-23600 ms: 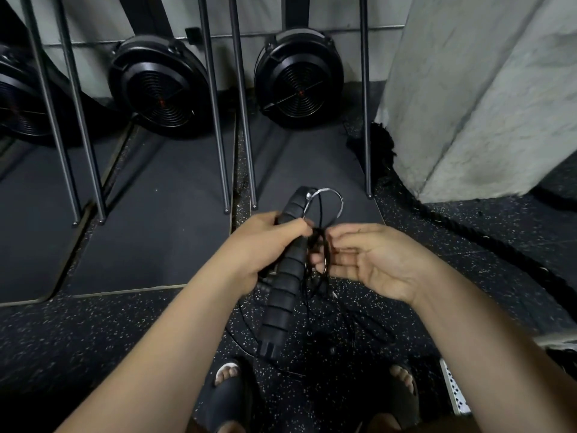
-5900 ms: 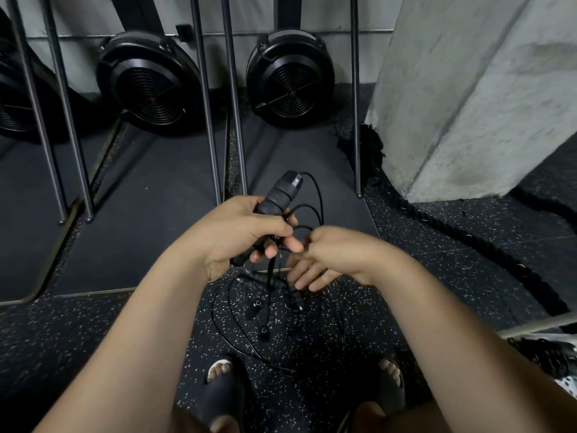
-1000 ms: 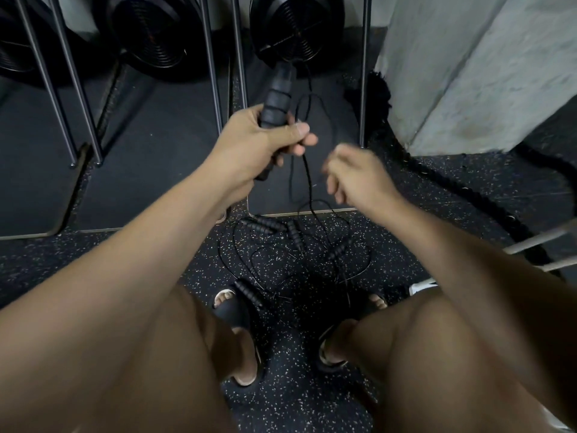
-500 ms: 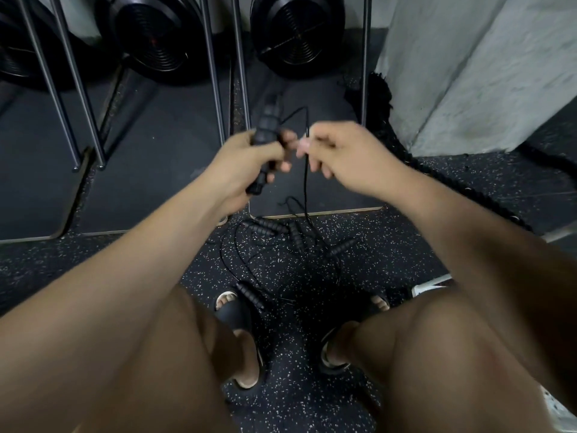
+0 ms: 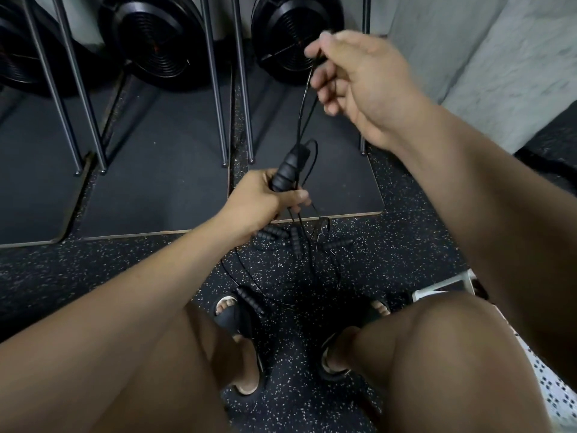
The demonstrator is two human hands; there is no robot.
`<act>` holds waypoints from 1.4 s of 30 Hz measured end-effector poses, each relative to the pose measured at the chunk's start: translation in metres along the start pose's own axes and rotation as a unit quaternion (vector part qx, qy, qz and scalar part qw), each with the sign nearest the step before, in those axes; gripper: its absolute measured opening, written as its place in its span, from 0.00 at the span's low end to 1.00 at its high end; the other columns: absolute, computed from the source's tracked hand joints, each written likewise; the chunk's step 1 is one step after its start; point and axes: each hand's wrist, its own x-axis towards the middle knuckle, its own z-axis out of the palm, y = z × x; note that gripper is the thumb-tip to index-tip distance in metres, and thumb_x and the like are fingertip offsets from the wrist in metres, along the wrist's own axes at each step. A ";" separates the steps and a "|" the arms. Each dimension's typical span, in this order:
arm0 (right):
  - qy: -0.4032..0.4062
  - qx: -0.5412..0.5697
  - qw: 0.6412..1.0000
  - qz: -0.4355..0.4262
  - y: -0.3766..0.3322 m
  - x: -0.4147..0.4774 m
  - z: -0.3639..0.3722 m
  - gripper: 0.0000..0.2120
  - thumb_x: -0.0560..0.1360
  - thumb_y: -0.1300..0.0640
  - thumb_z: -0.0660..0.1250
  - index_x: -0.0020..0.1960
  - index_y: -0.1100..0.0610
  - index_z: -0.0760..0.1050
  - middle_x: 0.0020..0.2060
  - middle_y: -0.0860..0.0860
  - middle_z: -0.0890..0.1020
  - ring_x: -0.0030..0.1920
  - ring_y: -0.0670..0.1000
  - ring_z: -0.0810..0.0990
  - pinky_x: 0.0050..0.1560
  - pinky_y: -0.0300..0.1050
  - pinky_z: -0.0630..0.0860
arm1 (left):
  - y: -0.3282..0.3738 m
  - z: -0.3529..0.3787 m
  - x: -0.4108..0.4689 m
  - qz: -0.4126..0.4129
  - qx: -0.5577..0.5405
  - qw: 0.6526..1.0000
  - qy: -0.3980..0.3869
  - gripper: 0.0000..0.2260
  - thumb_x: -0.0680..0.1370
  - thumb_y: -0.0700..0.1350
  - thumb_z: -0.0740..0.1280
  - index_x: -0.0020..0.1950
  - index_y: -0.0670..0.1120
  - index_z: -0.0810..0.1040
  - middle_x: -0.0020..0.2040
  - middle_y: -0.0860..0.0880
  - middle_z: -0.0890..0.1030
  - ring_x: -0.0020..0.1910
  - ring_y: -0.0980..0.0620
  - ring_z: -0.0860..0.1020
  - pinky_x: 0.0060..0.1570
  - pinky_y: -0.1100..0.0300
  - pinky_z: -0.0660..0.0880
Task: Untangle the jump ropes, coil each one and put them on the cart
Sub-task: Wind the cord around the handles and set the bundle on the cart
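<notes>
The left hand (image 5: pixel 263 200) is closed around a black ribbed handle (image 5: pixel 288 169), its fingers (image 5: pixel 296 195) wrapped over the lower part so that the upper end sticks out, tilted up and to the right. Thin black cord (image 5: pixel 302 115) runs from the top of that handle up to the right hand (image 5: pixel 359 79), which is raised farther away and to the right. The right hand's fingers (image 5: pixel 313 53) are pinched narrow on the cord near its upper end, and the rest of the hand is loosely curled. A second strand loops beside the handle and drops below the left hand.

Below the hands, the rest of the ropes (image 5: pixel 299 260) lie in a loose tangle on the speckled floor (image 5: pixel 390 251), just in front of the person's feet. Several more handles show in it: one (image 5: pixel 271 234) just below the left wrist, one (image 5: pixel 295 242) upright in the middle, one (image 5: pixel 337 244) to the right and one (image 5: pixel 249 300) lying against the left sandal (image 5: pixel 234 317). Which cord belongs to which handle cannot be told in the dark heap.

Both knees fill the near part of the view. Beyond the hands are dark mats (image 5: pixel 156 170), slanted metal rods (image 5: pixel 215 89) and two round black fan housings (image 5: pixel 153 35) against the far wall. A grey concrete pillar (image 5: pixel 484 57) stands far right. At the right edge, near the right knee, a white frame corner (image 5: pixel 443 285) shows; whether it is the cart cannot be told
</notes>
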 end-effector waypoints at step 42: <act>0.086 -0.012 0.996 -0.032 -0.019 -0.005 -0.017 0.12 0.88 0.54 0.62 0.50 0.58 0.80 0.35 0.48 0.79 0.32 0.45 0.75 0.31 0.41 0.68 | 0.003 -0.012 0.006 -0.010 -0.055 0.998 -0.026 0.14 0.77 0.40 0.78 0.59 0.35 0.81 0.48 0.44 0.89 0.32 0.54 0.76 0.30 0.64 0.72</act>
